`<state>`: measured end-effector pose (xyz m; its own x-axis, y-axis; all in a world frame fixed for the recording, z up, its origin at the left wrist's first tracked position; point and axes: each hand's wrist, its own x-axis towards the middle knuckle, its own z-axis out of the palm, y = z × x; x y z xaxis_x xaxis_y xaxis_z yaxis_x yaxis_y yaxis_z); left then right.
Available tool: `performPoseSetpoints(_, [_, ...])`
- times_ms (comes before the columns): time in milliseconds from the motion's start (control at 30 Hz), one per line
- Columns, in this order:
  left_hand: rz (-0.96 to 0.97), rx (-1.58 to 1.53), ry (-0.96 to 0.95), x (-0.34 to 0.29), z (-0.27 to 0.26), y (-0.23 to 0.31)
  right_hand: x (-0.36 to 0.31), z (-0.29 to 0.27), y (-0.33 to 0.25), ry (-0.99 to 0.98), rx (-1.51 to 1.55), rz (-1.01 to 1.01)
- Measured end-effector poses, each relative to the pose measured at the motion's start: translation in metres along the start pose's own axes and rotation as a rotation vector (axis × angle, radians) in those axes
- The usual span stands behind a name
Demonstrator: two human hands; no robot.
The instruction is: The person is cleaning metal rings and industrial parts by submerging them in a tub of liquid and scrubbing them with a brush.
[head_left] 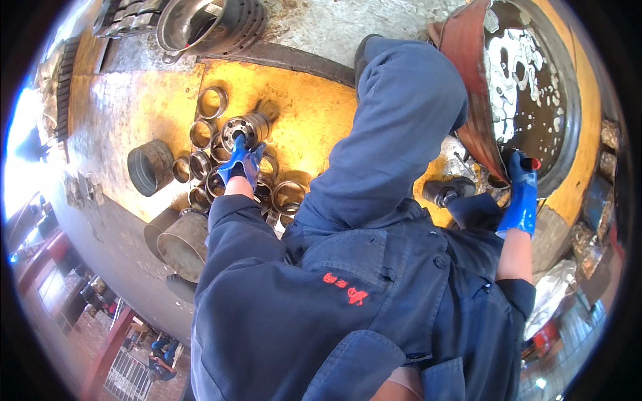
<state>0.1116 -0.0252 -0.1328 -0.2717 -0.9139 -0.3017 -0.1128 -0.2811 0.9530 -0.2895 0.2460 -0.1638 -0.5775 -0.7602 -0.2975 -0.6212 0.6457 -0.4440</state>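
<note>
My left hand (242,166), in a blue rubber glove, is at a round metal part (249,128) with holes around its face. The fingers close on its centre, and the part stands tilted over the metal rings (200,164) grouped on the yellow surface. My right hand (523,177), also gloved in blue, is closed at the near rim of a large round basin (570,127) holding dark liquid with white foam. A small reddish thing shows at its fingers; what it is I cannot make out. A reddish-brown curved sheet (473,80) lines the basin's left side.
My bent knee (414,100) rises between the rings and the basin. Larger metal cylinders (150,167) stand left of the rings, another (184,244) nearer me. A perforated drum (221,27) lies at the far left. Another person (162,361) is at the lower left.
</note>
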Motion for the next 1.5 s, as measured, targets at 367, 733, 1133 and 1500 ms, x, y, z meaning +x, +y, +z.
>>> performPoseSetpoints(367, [-0.021,0.066,0.085,-0.066,-0.089,-0.075,-0.011,-0.004,-0.033,0.009,-0.136,0.038])
performPoseSetpoints(733, [-0.777,0.177,0.497,-0.32,-0.382,-0.244,-0.054,0.018,-0.138,0.133,0.008,0.142])
performPoseSetpoints(1133, [-0.093,-0.337,0.018,-0.044,-0.386,0.058,-0.092,-0.052,-0.178,-0.098,-0.078,0.144])
performPoseSetpoints(1500, [0.224,0.625,-0.585,-0.003,0.124,0.227,-0.08,-0.085,-0.15,-0.191,-0.142,-0.058])
